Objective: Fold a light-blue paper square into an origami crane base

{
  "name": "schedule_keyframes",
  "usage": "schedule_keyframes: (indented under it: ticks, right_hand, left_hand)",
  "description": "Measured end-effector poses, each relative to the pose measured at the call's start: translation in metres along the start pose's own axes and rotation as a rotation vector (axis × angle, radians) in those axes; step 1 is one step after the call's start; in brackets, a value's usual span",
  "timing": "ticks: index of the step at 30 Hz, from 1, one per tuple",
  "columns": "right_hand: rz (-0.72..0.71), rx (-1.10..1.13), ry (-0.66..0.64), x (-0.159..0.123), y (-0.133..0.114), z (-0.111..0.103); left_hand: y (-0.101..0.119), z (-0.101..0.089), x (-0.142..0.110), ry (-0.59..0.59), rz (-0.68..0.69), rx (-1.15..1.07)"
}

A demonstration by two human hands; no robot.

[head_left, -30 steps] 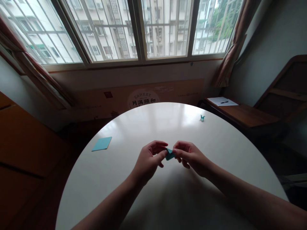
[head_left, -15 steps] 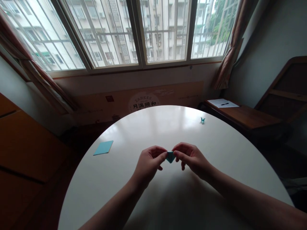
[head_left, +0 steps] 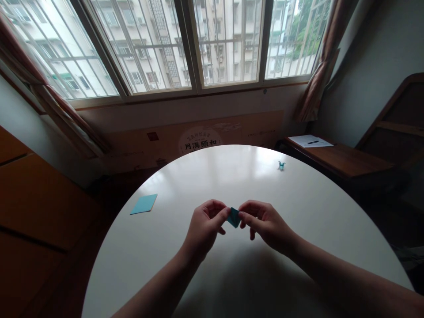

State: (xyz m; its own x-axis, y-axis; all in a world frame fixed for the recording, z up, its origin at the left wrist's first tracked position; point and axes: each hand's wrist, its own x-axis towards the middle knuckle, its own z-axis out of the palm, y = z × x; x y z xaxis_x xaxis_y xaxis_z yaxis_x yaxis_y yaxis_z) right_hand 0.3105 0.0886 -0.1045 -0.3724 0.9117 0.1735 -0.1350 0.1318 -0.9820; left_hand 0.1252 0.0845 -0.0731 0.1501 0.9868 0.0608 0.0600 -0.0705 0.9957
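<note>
A small folded piece of teal origami paper is held between my two hands, just above the white round table. My left hand pinches its left side between thumb and fingers. On the opposite edge my right hand also grips it with thumb and forefinger, the other fingers curled below. The paper shows a diamond-like outline with a crease down its middle; its finer folds are too dark to make out.
Light-blue square paper lies at the table's left. Toward the back right stands a tiny folded teal paper figure, like a crane. Beyond the table, a wooden surface carries a white sheet with a pen on it.
The folded paper has turned from a downward-pointing triangle to a diamond-like shape with a point upward. Both hands keep hold of it and have shifted only slightly.
</note>
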Motion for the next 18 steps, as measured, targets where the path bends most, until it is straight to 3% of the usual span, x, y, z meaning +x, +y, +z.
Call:
schedule_keyframes:
  ticks: [3, 9, 18]
  right_hand:
    - [0.037, 0.069, 0.003, 0.0001, -0.0008, 0.0009]
    - [0.103, 0.169, 0.015, 0.0008, -0.0015, 0.0014]
    - [0.012, 0.139, 0.007, 0.0014, 0.0035, 0.0014]
  left_hand:
    - [-0.0026, 0.0006, 0.0003, 0.017, 0.121, -0.013]
    - [-0.0033, -0.0011, -0.0022, -0.007, 0.22, 0.08]
    - [0.0049, -0.0023, -0.0047, -0.049, 0.21, 0.237]
